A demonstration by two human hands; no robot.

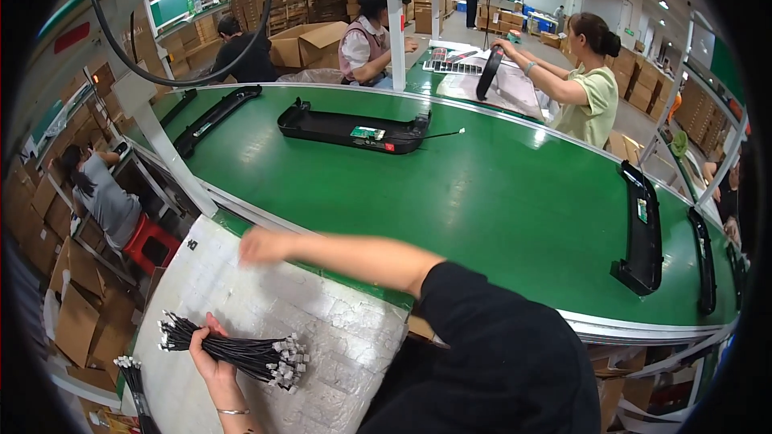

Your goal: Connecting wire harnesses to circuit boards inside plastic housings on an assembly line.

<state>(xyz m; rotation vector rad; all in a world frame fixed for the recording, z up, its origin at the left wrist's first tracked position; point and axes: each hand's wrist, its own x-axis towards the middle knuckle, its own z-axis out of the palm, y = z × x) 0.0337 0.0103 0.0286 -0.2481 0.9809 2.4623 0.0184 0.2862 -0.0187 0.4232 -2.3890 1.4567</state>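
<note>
A bundle of short black cables with white connectors at both ends lies across my left hand, whose fingers are wrapped round it above the pale, foam-like work surface. My right arm reaches across to the left, and my right hand hovers over the far part of that surface, close to the conveyor's edge. Motion blurs its fingers, so I cannot make out whether it holds anything. Near it, at the surface's far left corner, sits a small black piece.
A green conveyor belt carries black curved housings, some with small green boards. Another cable bundle lies at the lower left. A white post stands beside the belt. Across it a co-worker handles a black part.
</note>
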